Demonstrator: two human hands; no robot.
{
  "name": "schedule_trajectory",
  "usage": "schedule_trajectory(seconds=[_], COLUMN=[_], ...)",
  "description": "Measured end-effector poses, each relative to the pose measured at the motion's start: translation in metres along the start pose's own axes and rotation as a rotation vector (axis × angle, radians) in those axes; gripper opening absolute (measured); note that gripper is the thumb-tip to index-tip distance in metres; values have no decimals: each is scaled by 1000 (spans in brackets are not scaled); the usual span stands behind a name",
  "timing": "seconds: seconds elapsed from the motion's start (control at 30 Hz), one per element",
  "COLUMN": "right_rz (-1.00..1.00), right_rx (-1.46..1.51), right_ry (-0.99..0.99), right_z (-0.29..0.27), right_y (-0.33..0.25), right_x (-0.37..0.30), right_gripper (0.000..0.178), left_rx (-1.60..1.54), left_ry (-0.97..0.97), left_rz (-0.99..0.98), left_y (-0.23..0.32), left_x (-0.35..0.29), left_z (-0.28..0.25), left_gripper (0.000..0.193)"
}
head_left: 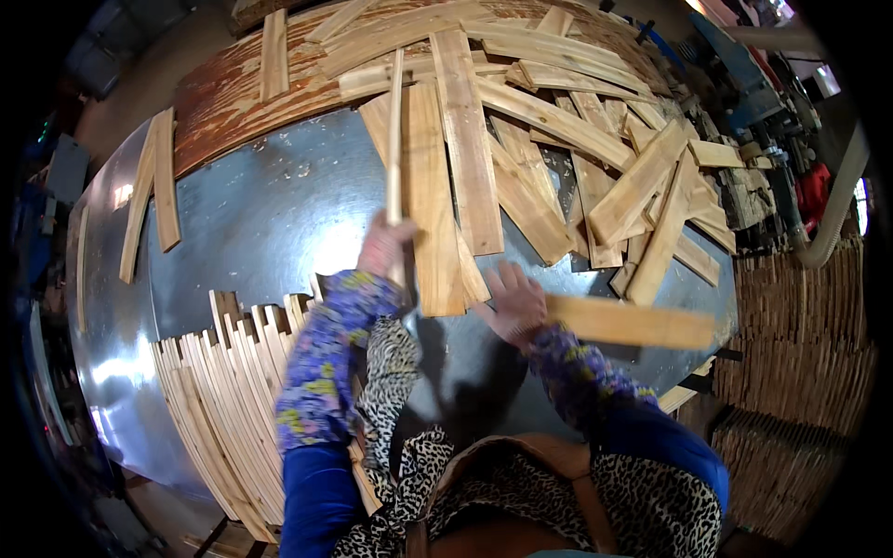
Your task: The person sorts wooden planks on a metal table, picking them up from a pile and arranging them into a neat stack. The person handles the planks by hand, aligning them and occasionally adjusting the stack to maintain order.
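My left hand [384,246] is closed round the near end of a narrow wooden board [395,139] turned up on its edge. Right beside it lies a wide flat board [433,205], with another knotty board [468,139] along its right side. My right hand [516,302], somewhat blurred, has its fingers spread near the lower ends of these boards and grips nothing. A smeared light board [633,321] extends rightward from beside my right wrist; whether the wrist touches it I cannot tell.
A jumbled pile of boards [642,186] covers the right of the metal table [251,214]. Boards stand on edge in a row [233,372] at the near left. Two boards [163,186] lie far left. Stacked wood [791,372] rises beyond the right edge, near a hose [837,205].
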State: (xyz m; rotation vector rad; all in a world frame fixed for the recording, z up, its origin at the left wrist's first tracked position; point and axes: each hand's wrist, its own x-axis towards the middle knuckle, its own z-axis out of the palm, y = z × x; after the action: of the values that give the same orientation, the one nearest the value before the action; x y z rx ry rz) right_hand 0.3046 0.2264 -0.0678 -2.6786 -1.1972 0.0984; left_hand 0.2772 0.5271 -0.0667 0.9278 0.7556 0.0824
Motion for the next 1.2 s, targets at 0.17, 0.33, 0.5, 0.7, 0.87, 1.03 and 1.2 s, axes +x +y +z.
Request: schedule_trajectory(seconds=[0.17,0.33,0.5,0.7,0.87,1.03,1.2], right_rz=[476,623,575,560,453,-102,435], right_rx=[527,953,1439,1891,1722,875,1677], right_ry=[-61,-398,-540,-728,-775,-824,-764], right_z=[0,11,21,-1,17,35,20], right_y=[16,13,-33,-46,-70,-94,-140], right_x=[-19,1,-48,-119,-174,-211,-184], right_gripper=[67,64,63,58,57,62,61], left_rx=[-295,-194,574,1399,897,742,526], left_ry=[-169,-1,316,808,534,318,256], left_rz=[-114,-88,143,218,387,-149,-144], left_y=[-114,-138,-179,-215,-208,-180,-188], left_x=[-77,-155,-264,-420,-412,-344,-367], left_z=[56,44,-18,-59,-58,-9,-46], left_gripper=[78,61,68,74,82,94,90])
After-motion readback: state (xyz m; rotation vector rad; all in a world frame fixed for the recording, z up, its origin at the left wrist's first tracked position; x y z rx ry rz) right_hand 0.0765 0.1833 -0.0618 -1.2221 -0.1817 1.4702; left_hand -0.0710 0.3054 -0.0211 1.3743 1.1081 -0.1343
